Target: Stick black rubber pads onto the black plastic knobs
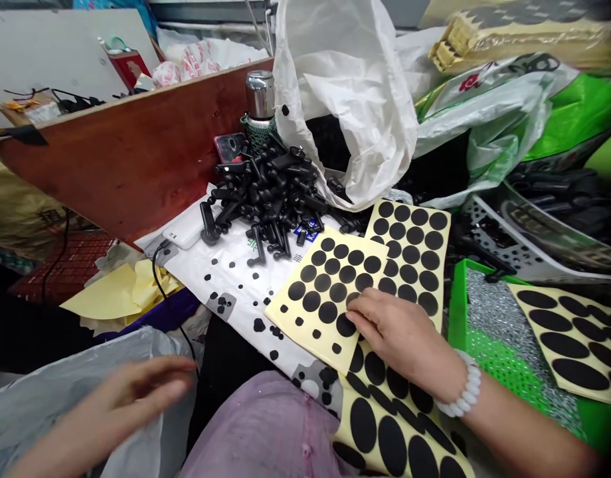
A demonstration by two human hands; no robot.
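My right hand (390, 332), with a white beaded bracelet on its wrist, rests on a cream sheet of round black stickers (305, 332). Its fingertips sit at a black dot, and I cannot tell whether they pinch it. A second round-dot sheet (432, 245) lies behind, and sheets of black oval stickers (395, 431) lie below my wrist. My left hand (146, 388) is blurred at the lower left, above a grey plastic bag (61, 405), and holds nothing visible. A heap of black plastic parts (270, 199) lies farther ahead on a white sheet scattered with black dots (236, 299).
At right, a green tray (499, 345) holds grey granules, with another oval sticker sheet (569, 338) over its edge. A white plastic bag (340, 86) slumps behind the heap. A reddish-brown wooden board (126, 159) stands at the back left, and yellow paper scraps (121, 292) lie lower left.
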